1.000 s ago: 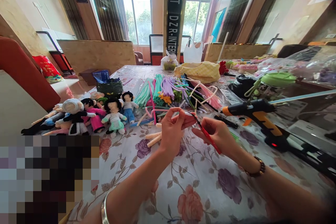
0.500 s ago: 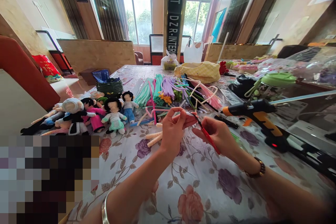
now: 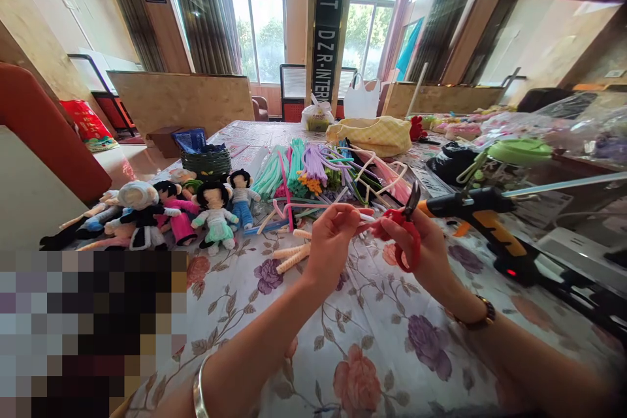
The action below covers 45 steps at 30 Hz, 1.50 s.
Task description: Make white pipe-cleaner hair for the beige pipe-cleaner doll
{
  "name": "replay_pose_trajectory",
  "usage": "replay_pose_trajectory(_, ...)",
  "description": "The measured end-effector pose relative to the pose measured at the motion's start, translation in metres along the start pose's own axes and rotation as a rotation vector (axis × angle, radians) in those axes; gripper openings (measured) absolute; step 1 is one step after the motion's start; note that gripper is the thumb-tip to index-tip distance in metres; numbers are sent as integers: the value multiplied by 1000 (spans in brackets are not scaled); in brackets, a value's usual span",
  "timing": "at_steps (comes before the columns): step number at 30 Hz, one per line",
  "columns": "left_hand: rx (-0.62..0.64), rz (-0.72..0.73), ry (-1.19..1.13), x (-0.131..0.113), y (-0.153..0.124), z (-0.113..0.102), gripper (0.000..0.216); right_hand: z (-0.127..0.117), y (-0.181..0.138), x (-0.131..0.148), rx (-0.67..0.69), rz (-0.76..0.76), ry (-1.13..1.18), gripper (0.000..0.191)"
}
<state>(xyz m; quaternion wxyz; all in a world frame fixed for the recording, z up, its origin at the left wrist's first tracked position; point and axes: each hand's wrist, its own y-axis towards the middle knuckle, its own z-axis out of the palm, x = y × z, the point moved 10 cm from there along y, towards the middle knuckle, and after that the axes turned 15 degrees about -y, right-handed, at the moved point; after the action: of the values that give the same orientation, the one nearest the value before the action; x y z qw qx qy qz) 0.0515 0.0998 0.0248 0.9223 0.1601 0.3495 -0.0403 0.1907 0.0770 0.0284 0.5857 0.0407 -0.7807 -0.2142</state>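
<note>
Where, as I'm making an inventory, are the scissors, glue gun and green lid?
Scissors (image 3: pixel 409 209): head view, on the dark base of the blades.
Glue gun (image 3: pixel 484 201): head view, on the black body.
Green lid (image 3: pixel 520 151): head view, on its side.

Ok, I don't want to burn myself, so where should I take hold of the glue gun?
Probably by its black-and-orange handle, from the near right, below the barrel. The handle slopes down to the right, away from the orange nozzle, which points left by the right hand, and clear of the glue stick jutting out behind.
</note>
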Motion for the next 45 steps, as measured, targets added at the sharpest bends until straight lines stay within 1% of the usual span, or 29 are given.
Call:
replay_pose_trajectory(4, 14, 48, 66, -4, 1, 0, 20, 3, 2, 2, 37, -25, 71, 20)
replay_pose_trajectory(13, 76, 84, 247, -5, 4, 2, 9, 13, -1, -2, 115, 13, 145, 22)
replay_pose_trajectory(16, 101, 113, 295, -8, 2, 7, 7, 13, -1, -1, 105, 30, 145, 25)
replay_pose_trajectory(21, 81, 167, 402, -16, -2, 10, 5, 12, -1, -1, 94, 55, 181, 26)
replay_pose_trajectory(27, 136, 205, 410, -19, -4, 15, 6, 13, -4, -3, 95, 78, 233, 26)
replay_pose_trajectory(35, 160, 221, 431, -20, -6, 17, 9, 12, -6, -2, 72, 75, 235, 26)
replay_pose_trajectory(41, 158, 223, 443, -20, -7, 18, 10, 10, -5, -2, 58, 52, 163, 26)
replay_pose_trajectory(45, 110, 180, 417, -17, -6, 14, 7, 6, -5, 3, 22, 12, 140, 29)
